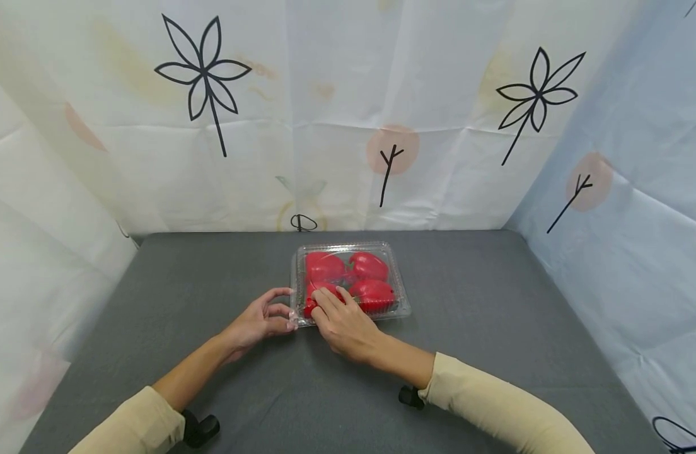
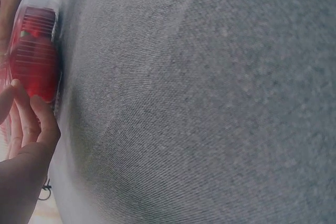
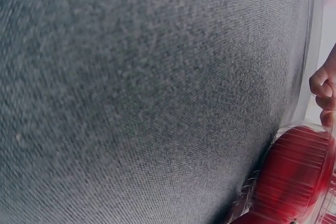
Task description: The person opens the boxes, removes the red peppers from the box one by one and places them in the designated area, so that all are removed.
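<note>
The clear box (image 1: 405, 308) sits flat on the grey table (image 1: 467, 302), toward the far side and about midway between left and right. Four red fruits lie inside in two rows: far left (image 1: 324, 268), far right (image 1: 369, 266), near left (image 1: 310, 307) and near right (image 1: 373, 295). The left hand (image 1: 257, 320) holds the box at its left edge, close to the near corner, fingers and thumb bent against the plastic. The right hand (image 1: 348, 328) lies over the near left part of the lid, above the near left fruit, fingers bent downward; its fingertips are partly hidden, and I cannot tell whether they grip or only press.

The head view alone shows all four fruits together. The left wrist view adds the ribbed side wall and a bit of green on a fruit, with part of the right arm at its edge. The right wrist view shows the left hand from across the box, its fingers curled at the wall.

The box looks longer from left to right, its near edge slanting so that the right end lies slightly farther away. The far right fruit points its stem end left, its long axis running from far left to near right.
</note>
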Demonstrator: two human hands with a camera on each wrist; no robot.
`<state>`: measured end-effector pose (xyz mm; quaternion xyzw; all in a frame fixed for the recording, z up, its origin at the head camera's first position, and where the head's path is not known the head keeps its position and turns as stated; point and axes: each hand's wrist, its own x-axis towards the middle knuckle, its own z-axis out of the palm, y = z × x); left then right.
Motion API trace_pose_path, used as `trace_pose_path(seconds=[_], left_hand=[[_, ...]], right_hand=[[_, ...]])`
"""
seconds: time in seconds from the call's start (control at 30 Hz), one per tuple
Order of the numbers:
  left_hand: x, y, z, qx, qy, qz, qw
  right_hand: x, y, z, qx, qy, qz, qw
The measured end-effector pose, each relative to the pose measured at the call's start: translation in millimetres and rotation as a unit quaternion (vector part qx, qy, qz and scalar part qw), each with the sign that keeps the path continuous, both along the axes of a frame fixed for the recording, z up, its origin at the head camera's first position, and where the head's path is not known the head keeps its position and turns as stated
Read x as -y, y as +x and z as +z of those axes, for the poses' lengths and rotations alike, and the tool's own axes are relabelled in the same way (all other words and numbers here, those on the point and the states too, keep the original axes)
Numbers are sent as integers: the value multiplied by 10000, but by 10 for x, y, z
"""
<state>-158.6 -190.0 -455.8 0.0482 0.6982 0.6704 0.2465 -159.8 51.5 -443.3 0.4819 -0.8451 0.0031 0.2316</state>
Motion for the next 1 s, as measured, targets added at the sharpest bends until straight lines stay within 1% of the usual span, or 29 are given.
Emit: trace_pose_path(seconds=[0.17,0.47,0.67,0.77,0.83,1.0], left_hand=[[-7,-3,-24,-35,90,-47,9999],[1,-13,-36,-39,114,-53,9999],[15,-26,-12,173,109,-72,9998],[21,-32,1,315,93,-7,9995],[19,-38,9,340,39,66,9994],[-6,-52,17,223,-195,346,9990]], right_hand=[[-8,9,-12,-41,-71,9,10000],[-9,12,-9,-86,-7,-19,10000],[-17,5,-28,1,-188,52,9998],[-19,-3,-45,10,-330,129,9994],[-21,-9,-49,-21,-401,171,9990],[-28,-21,-37,-151,-439,261,9986]])
